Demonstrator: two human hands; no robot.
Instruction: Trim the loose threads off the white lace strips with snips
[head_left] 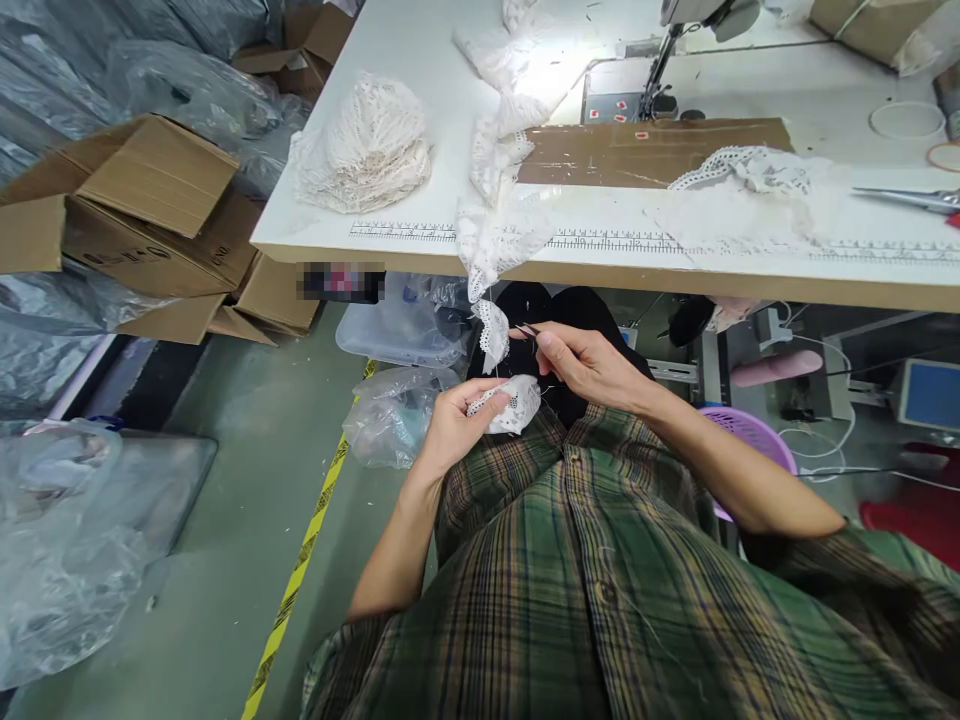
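Observation:
My left hand (466, 418) is closed on a bunched piece of white lace (517, 405) above my lap. Higher up and to the right, my right hand (581, 360) is closed round small dark thread snips (529, 331), mostly covered by the fingers. The tips point left, close to a hanging length of lace trim (493, 335). That trim drops over the table edge from a long lace strip (491, 165) on the tabletop. Between the hanging trim and the piece in my left hand runs a thin thread.
On the white table (420, 235) stand a lace pile (367, 145), a sewing machine (660, 75), a cardboard strip (592, 155), more lace (757, 175) and scissors (907, 200). Open cardboard boxes (150, 220) and a plastic bag (397, 415) are at left; a purple basket (750, 435) sits at right.

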